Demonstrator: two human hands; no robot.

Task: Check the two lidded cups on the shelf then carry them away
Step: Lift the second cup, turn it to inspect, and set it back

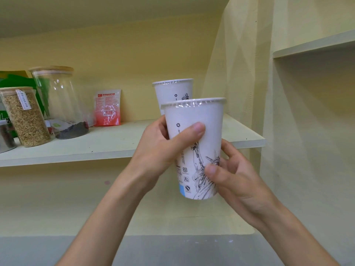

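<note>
Holding the near cup (194, 135) in both hands at centre frame, you are lifting it clear of the shelf (115, 144) and appear to be checking it. Your left hand (163, 148) is wrapping its upper wall, thumb across the front; your right hand (232, 173) is cradling the lower part, thumb pressing on the printed drawing. Each grip is closed on this one cup, which is standing upright, its film lid seemingly sealed.

Sitting behind it, just above centre, the far cup (173, 91) is waiting on the shelf, its lower half hidden by the cup in your hands. By this reading you are partway through the checking step, with the carrying not yet begun. Next you are likely needing one hand freed for the second cup, so the first must be riding securely in a single grip.

Standing at the left of the frame are the grain jar (26, 118), the glass jar (61, 100) and a red packet (107, 108). Small print on the cup is too fine to read, and the contents are hidden.
</note>
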